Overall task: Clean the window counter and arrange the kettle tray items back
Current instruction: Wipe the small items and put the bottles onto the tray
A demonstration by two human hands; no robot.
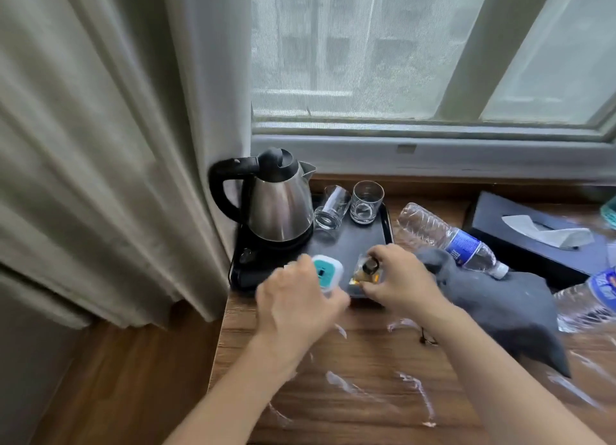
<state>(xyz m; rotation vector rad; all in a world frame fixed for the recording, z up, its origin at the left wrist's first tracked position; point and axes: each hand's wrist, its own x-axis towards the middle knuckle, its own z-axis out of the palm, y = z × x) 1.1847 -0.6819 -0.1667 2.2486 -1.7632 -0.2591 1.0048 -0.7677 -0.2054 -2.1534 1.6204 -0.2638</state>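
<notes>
A: Where is the tray (386, 226) right now?

B: On the wooden table (360, 391), pushed into the corner by the curtain (116, 144) under the window (383, 51). The steel kettle (278, 204) stands on its base at the tray's left end, and 2 glasses are at the back: the left glass (331, 211) leans tilted, the right glass (366, 201) stands upright.

A: And the hands?

B: Both are at the tray's front edge. The left hand (296, 301) grips a white and teal packet (328, 272). The right hand (401, 279) pinches a small clear sachet with dark and yellow contents (366, 271), held just over the tray.

A: Anything beside it?

B: A grey cloth (500, 308) lies just right of the tray, with a plastic bottle (450, 237) lying on its side, cap end on the cloth. A black tissue box (536, 234) sits behind, and a second bottle (586, 301) shows at the right edge. White streaks (346, 386) mark the table in front.
</notes>
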